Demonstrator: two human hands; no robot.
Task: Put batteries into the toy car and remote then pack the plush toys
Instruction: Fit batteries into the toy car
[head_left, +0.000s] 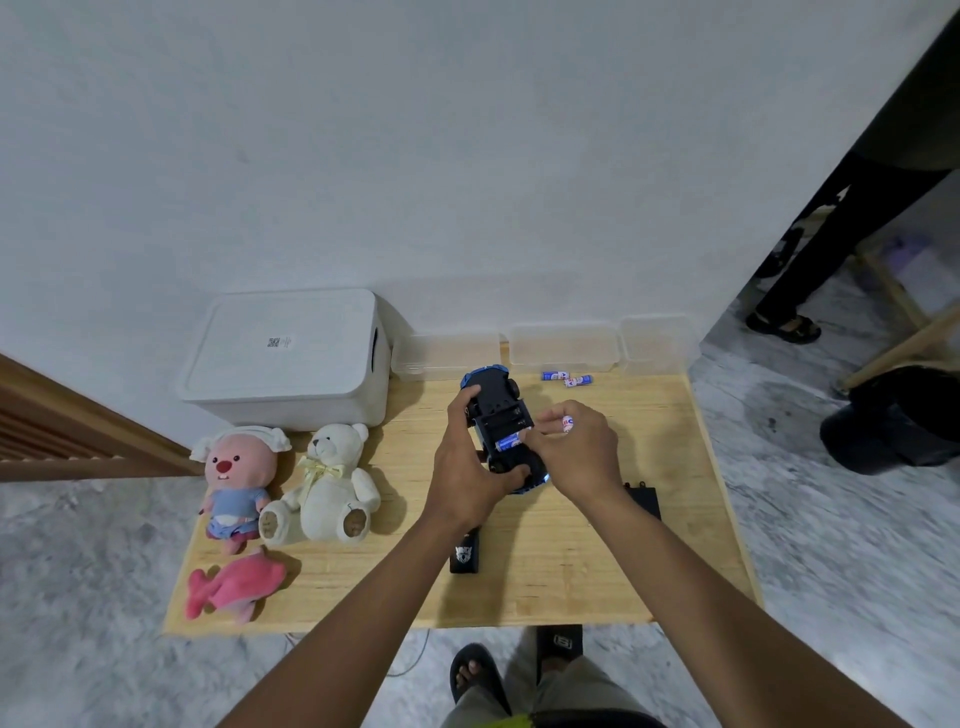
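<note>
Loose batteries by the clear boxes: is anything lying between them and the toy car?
No. In the head view, only bare tabletop lies between the two loose batteries and the toy car, which the left hand holds.

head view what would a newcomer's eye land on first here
The upturned blue toy car over the middle of the table draws the eye: the left hand grips it while the right hand, pinching a spare battery, touches a battery in its open underside. Next come the white teddy bear, pink-faced plush and pink fish plush at the table's left end.
</note>
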